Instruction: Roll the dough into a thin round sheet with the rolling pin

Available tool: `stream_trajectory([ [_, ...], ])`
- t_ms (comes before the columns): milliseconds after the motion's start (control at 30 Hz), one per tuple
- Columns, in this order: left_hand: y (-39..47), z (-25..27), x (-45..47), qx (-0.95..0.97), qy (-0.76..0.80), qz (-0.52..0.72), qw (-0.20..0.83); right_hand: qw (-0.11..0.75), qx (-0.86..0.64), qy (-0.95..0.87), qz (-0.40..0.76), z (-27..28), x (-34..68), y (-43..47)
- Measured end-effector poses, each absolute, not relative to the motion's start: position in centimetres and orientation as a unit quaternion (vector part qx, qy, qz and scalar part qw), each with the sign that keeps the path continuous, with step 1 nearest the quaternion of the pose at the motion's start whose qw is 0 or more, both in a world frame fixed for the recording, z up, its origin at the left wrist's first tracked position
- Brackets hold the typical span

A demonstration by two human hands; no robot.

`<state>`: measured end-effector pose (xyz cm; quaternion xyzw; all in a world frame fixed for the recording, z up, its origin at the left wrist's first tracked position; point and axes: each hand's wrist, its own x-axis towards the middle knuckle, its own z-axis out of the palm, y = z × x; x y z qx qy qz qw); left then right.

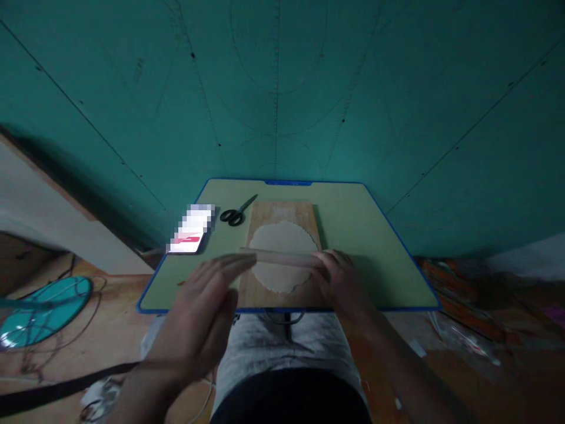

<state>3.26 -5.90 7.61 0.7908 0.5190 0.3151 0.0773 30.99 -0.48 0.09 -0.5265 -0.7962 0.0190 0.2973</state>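
A pale wooden rolling pin (286,258) lies crosswise over a flat, roughly round sheet of dough (282,280) with an uneven edge. Beneath the dough is a wooden board (260,210). My left hand (207,300) is at the pin's left end, its fingers stretched out flat against it and the thumb apart below; motion blurs it slightly. Around the pin's right end, the fingers of my right hand (338,274) are curled. The pin's far right tip is hidden by that hand.
Black-handled scissors (233,216) and a phone (192,229) with a lit screen lie on the blue-edged table (353,218), left of the board. A green wall (278,88) stands right behind the table. Cables and a round turquoise base (48,312) are on the floor at left.
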Motion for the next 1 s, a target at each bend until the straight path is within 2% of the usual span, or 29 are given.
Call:
stream_trajectory([
  [133,-0.5,2.3,3.0,0.786,0.555,0.268,0.047,0.27,-0.493,-0.827,0.025,1.0,30.0,0.2],
  [267,0.4,-0.8,2.1,0.797,0.564,0.207,0.064,0.296,-0.465,-0.831,0.074,1.2,29.3,0.9],
  [400,-0.5,-0.8,1.9,0.803,0.554,0.21,0.064,0.312,-0.481,-0.817,0.066,1.9,28.7,2.8],
  [633,-2.2,-0.9,2.4,0.801,0.537,0.256,0.064,0.212,-0.545,-0.811,0.001,1.7,27.5,5.3],
  [800,-4.2,-2.2,2.8,0.799,0.532,0.276,0.032,0.171,-0.535,-0.827,-0.023,1.1,27.7,3.5],
  [1000,-6.6,-2.4,3.2,0.8,0.531,0.28,-0.01,0.178,-0.531,-0.828,-0.023,0.9,28.0,0.4],
])
